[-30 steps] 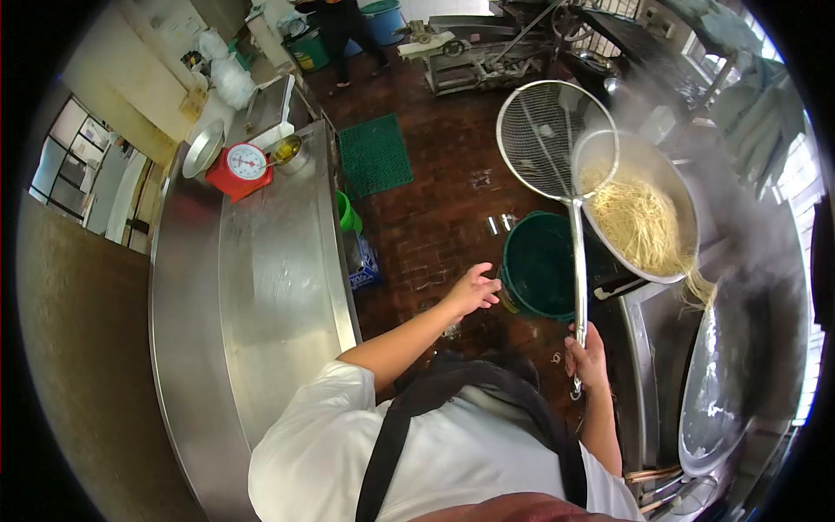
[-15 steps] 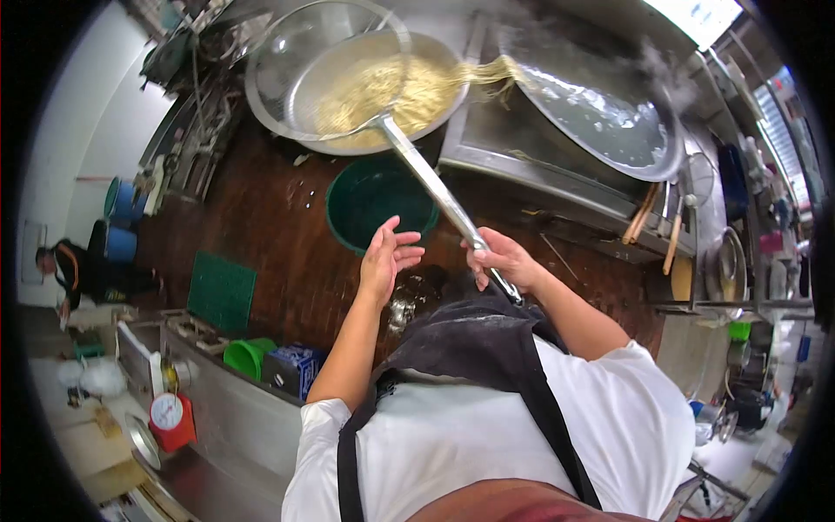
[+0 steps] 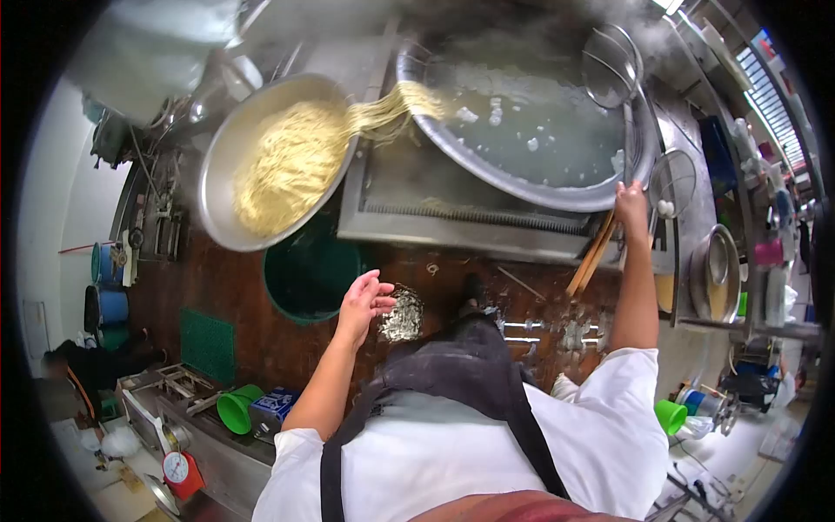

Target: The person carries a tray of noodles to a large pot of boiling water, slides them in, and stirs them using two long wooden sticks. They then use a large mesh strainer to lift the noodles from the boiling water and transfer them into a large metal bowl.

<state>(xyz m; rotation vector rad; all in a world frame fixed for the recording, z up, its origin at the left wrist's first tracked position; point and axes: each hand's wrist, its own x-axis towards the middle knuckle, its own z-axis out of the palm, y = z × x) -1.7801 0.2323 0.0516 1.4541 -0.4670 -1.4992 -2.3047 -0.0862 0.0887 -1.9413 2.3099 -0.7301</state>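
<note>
My right hand (image 3: 632, 209) grips the metal handle of a long-handled strainer (image 3: 611, 65) at the pot's right rim. The strainer's round mesh head is over the far right part of a large pot (image 3: 539, 198) of steaming, cloudy water. My left hand (image 3: 365, 300) is held out over the floor, fingers stretched and holding nothing. Left of the pot, a metal bowl (image 3: 217, 204) holds a heap of pale yellow noodles (image 3: 291, 165). A strand of them trails across from the bowl over the pot's left rim.
Under the bowl stands a dark green tub (image 3: 313, 270). Wooden sticks (image 3: 593, 252) and another wire skimmer (image 3: 671, 183) are by the pot's right side. At left are a green mat (image 3: 208, 346), a red scale (image 3: 183, 474) and a person (image 3: 96, 374) in dark clothes.
My right hand has carried the strainer from above the noodle bowl across to the pot's right side. The left hand stays open. The view has shifted toward the pot.
</note>
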